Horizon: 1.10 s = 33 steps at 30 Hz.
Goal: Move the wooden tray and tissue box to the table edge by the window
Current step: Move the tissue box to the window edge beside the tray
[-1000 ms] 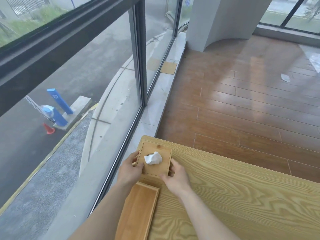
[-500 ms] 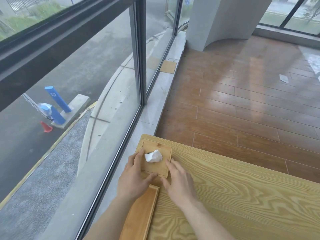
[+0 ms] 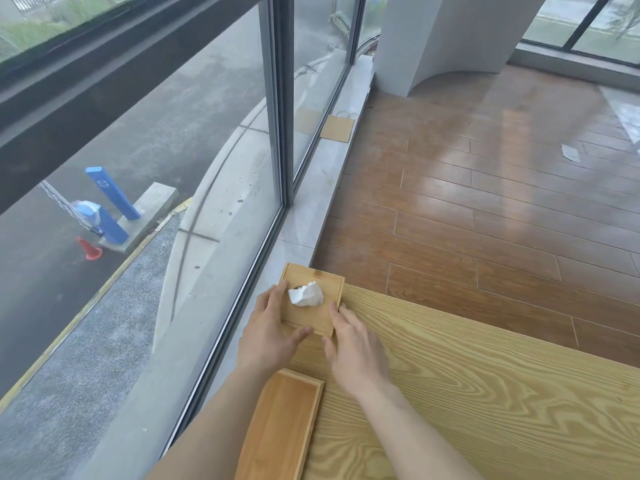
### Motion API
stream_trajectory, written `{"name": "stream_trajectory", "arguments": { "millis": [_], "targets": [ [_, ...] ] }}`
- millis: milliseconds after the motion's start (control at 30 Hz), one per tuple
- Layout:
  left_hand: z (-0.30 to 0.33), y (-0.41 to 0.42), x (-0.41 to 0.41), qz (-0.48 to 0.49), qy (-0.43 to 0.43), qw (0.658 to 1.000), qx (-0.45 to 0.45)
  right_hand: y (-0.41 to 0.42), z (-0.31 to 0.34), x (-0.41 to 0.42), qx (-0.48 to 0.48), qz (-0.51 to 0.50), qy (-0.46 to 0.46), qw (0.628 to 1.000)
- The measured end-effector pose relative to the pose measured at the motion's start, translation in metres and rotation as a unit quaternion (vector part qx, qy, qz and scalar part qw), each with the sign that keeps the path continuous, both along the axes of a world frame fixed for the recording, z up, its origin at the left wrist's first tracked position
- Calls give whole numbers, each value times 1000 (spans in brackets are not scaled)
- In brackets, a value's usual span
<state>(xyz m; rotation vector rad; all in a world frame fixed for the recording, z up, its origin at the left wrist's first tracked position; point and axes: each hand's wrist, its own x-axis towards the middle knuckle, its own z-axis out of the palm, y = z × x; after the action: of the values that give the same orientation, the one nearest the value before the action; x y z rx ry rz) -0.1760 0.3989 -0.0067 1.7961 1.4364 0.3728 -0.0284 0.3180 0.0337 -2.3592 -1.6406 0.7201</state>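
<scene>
Nearest, the wooden tray (image 3: 280,427) lies along the table (image 3: 485,393) edge by the window (image 3: 138,168). Beyond, left hand (image 3: 266,327) and right hand (image 3: 353,351) flank the tissue box (image 3: 311,317) at the corner, fingers spread flat, not gripping; best nudge it square, gently.

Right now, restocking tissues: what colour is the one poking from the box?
White tissue, head view.

Floor-to-ceiling window (image 3: 194,140) along the left, dark grey mullion (image 3: 277,98) dividing the panes. Pale stone sill (image 3: 322,188) runs beneath it. Reddish-brown plank floor (image 3: 485,209), glossy, streaked with daylight reflections. White curved column (image 3: 446,36) at the far end, more glazing (image 3: 588,26) beyond. Light-grained wooden table (image 3: 485,393), its far left corner against the sill. Outside: grey pavement (image 3: 156,140).
</scene>
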Motion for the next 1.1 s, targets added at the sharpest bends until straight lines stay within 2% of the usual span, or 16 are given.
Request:
{"name": "stream_trajectory", "arguments": {
  "millis": [1100],
  "targets": [
    [12,28,11,8,19,1000,-18,27,-8,2,3,-3,-18,1000]
  ]
}}
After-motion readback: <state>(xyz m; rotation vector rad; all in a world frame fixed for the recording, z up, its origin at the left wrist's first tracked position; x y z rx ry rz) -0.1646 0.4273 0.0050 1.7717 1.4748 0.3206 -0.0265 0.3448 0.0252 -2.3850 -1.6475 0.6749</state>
